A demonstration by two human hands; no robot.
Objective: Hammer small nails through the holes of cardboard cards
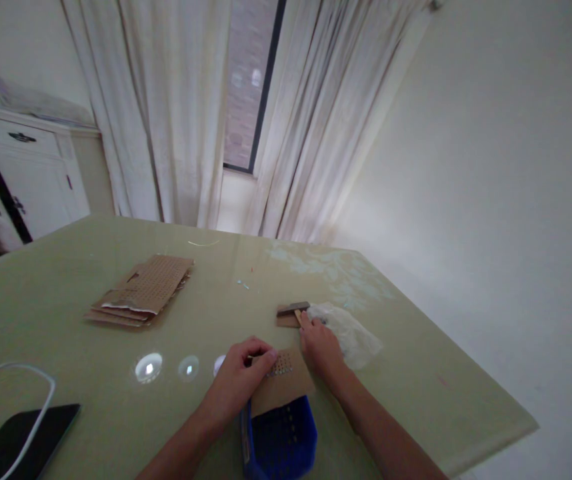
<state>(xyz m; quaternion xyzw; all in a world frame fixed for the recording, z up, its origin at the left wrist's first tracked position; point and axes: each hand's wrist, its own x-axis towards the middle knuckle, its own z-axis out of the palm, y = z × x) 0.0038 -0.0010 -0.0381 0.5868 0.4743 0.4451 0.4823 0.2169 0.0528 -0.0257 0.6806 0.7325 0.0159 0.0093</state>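
Observation:
My left hand [246, 370] has its fingers closed at the left edge of a brown cardboard piece [286, 393]. Rows of small holes or dots mark the cardboard's far part; whether the fingers also pinch something small is hidden. The cardboard lies over the far end of a blue plastic basket [283, 440], whose near part shows uncovered. Farther off, my right hand [322, 343] is closed on the light wooden handle of a hammer [293, 309]. The hammer's dark head rests on a small brown piece [287, 321]. Beside that hand lies a crumpled clear plastic bag [353, 333], with small dark contents.
A stack of perforated cardboard sheets [149, 287] lies on the table [216, 427] at the left. Nearer, a dark flat device [26, 440] sits under a white cable [41, 417]. Small scraps [243, 285] lie mid-table. Behind are curtains [176, 120] and a white cabinet [31, 167].

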